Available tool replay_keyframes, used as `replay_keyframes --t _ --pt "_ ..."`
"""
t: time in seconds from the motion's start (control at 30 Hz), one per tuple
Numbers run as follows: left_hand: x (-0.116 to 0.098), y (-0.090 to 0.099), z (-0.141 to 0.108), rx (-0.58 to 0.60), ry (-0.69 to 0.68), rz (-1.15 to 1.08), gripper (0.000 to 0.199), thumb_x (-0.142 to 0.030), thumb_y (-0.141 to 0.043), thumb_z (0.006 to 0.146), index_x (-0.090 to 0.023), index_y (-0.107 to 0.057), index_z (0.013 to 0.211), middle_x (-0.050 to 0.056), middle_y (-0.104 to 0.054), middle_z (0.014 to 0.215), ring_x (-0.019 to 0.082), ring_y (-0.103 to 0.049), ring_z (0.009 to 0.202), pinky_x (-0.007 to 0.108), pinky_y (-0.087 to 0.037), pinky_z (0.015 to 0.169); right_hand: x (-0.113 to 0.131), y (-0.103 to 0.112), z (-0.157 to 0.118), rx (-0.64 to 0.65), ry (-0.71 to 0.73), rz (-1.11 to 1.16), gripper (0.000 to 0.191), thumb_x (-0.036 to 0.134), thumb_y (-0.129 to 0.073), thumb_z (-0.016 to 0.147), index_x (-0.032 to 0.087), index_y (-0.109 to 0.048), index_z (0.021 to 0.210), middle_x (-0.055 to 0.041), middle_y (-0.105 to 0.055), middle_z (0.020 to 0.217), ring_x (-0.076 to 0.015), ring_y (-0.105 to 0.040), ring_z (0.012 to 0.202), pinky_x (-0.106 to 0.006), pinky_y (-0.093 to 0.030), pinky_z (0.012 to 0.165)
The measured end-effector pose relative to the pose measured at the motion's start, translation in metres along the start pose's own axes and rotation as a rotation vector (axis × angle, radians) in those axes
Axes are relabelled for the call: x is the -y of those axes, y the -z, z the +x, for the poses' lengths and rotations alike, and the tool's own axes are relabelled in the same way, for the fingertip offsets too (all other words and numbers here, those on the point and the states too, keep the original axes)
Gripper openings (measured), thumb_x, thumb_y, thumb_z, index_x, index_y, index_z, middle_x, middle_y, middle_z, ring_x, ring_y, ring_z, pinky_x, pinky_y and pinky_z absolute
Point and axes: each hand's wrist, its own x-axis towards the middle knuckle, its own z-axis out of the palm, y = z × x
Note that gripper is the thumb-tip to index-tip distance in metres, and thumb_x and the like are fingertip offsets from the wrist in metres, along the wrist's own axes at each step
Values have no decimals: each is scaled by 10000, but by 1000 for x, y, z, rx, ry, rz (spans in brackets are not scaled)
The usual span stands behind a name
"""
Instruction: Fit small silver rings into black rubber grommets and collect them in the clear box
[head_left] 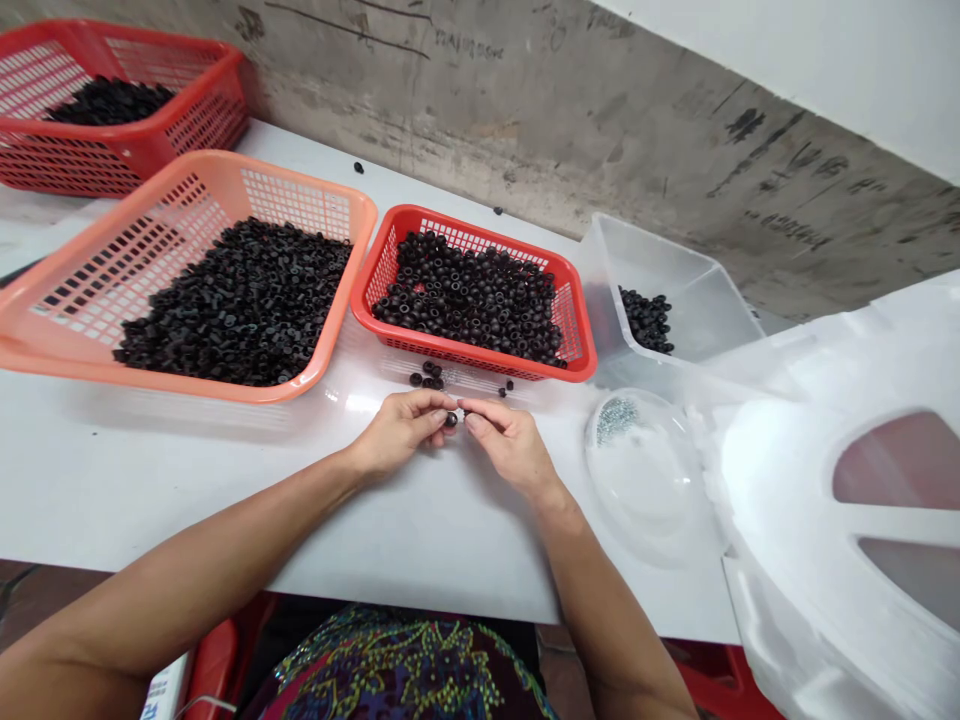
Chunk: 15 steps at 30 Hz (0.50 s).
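Between the thumb and fingers of my left hand [405, 430] is a small round black part [451, 419]. My right hand [511, 443] pinches a small dark piece [466, 413] at its fingertips, close beside the left fingertips. Both hands are over the white table [420, 540], in front of a red basket [586, 352] of black ring-shaped parts [472, 295]. Several loose black parts [427, 376] lie between that basket and my hands. An orange basket [315, 372] at the left holds many small black pieces [247, 300].
A clear bin [690, 280] with black parts stands at the back right. Nearer lies a round clear dish [652, 480] with small shiny pieces. White plastic [795, 520] covers the right side. Another red basket [135, 150] stands back left, beside the wall [525, 120].
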Motion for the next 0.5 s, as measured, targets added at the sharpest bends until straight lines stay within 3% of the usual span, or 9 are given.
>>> replay_keyframes --t 0.2,0.33,0.5 --pt "-3 0 1 2 91 -218 209 -191 -665 728 -114 -638 920 67 -671 728 117 -588 591 249 -428 563 -9 2 -1 2 -110 276 242 284 -586 795 210 -666 1012 -12 -629 764 -106 -522 600 -241 -433 532" --pt "-4 2 1 49 100 -293 216 -145 -693 699 -120 -646 909 59 -674 738 121 -608 639 244 -441 591 -12 -1 -1 5 -173 453 215 283 -641 758 190 -625 951 14 -591 709 -82 -474 543 -206 -370 473" --pt "-6 1 -1 123 94 -342 200 -138 -703 688 -112 -650 879 59 -669 780 121 -612 683 249 -459 626 -8 -2 -2 28 -161 353 177 289 -596 790 173 -633 919 1 -624 722 -85 -488 541 -221 -402 498"
